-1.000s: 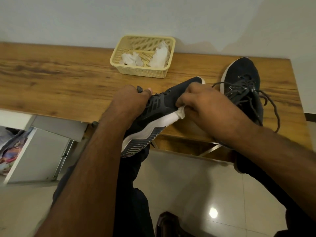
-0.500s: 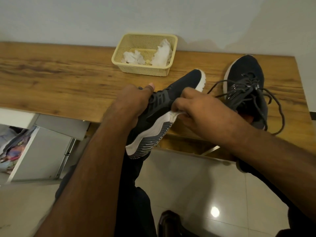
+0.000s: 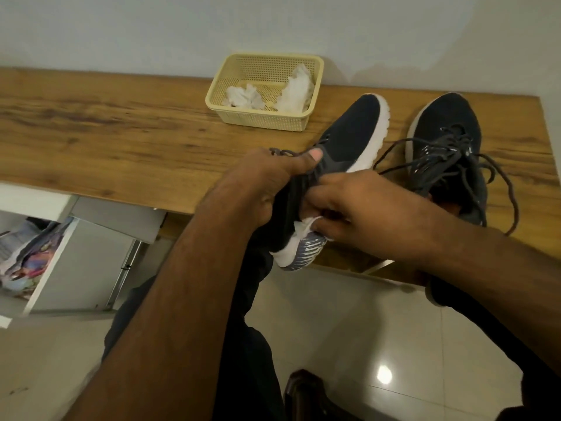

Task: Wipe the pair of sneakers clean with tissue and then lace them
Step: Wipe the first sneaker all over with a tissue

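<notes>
My left hand (image 3: 261,183) grips a black sneaker with a white sole (image 3: 352,138) around its collar, holding it tilted on its side over the table's front edge, toe pointing away. My right hand (image 3: 358,205) presses a small white tissue (image 3: 305,227) against the sole near the heel. The second black sneaker (image 3: 449,141) lies on the wooden table (image 3: 121,132) to the right, its dark laces loose and trailing.
A cream plastic basket (image 3: 264,117) with crumpled tissues stands at the back of the table, by the wall. A white open drawer unit (image 3: 60,253) with colourful items is under the table on the left. Glossy floor tiles lie below.
My right hand with the tissue has slid along the sole from the midfoot toward the heel. The sneaker has risen slightly, its toe reaching further over the table.
</notes>
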